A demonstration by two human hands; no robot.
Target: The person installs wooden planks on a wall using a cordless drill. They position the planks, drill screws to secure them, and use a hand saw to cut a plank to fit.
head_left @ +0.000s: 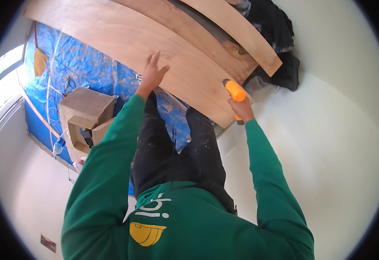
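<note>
Your right hand (240, 108) has its fingers clamped around the grip of an orange drill (236, 92), a rounded plastic body with a dark nose; the drill is over the right end of a wood panel (172, 60), and you cannot tell whether its tip meets the surface. Your left hand (152, 79) has its fingers spread apart near the panel's near edge; contact there is unclear.

The panel is broad, flat and smooth, pale reddish-brown with faint grain. Beyond it lie a second board (189, 32) and a narrower plank (241, 32), their far ends cut off by the frame; a brown, irregular object on the second board is hard to make out. Crumpled, dusty blue sheeting (85, 54) spreads to the left, under a boxy brown carton (87, 104) whose dark contents are partly hidden. A straw broom (40, 61) stands farther off.
</note>
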